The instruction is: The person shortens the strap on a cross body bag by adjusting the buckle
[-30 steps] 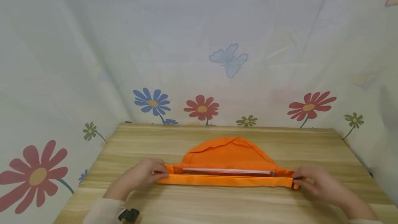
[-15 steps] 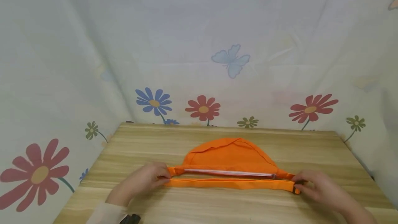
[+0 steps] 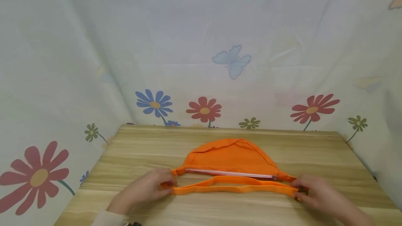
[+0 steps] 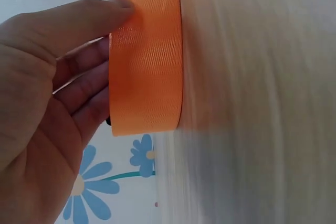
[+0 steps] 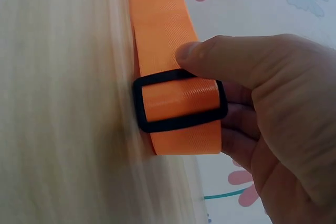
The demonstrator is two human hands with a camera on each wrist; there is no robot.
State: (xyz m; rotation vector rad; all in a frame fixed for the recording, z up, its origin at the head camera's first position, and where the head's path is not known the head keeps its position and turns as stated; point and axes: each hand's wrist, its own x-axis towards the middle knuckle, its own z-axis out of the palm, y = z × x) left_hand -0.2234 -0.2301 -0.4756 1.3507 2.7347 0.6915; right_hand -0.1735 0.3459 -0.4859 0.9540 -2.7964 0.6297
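An orange waist bag (image 3: 232, 156) lies on the table with its curved side away from me and a pale zipper (image 3: 230, 173) along its near edge. In front of it stretches its orange strap (image 3: 235, 188), slack and parted into two layers. My left hand (image 3: 154, 186) pinches the strap's left end; in the left wrist view the thumb lies on the webbing and the fingers are behind it. At the other end my right hand (image 3: 320, 193) pinches the strap beside a black slide buckle (image 5: 181, 100), thumb in front and fingers behind.
The wood-patterned table (image 3: 150, 145) meets a pale cloth backdrop (image 3: 176, 44) printed with flowers and a butterfly, which rises at the back and both sides. A dark band (image 3: 135, 224) shows by my left sleeve (image 3: 110, 218).
My hands have come slightly closer together and nearer to me. The strap, taut before, now sags and its layers have separated. The bag body stays in place.
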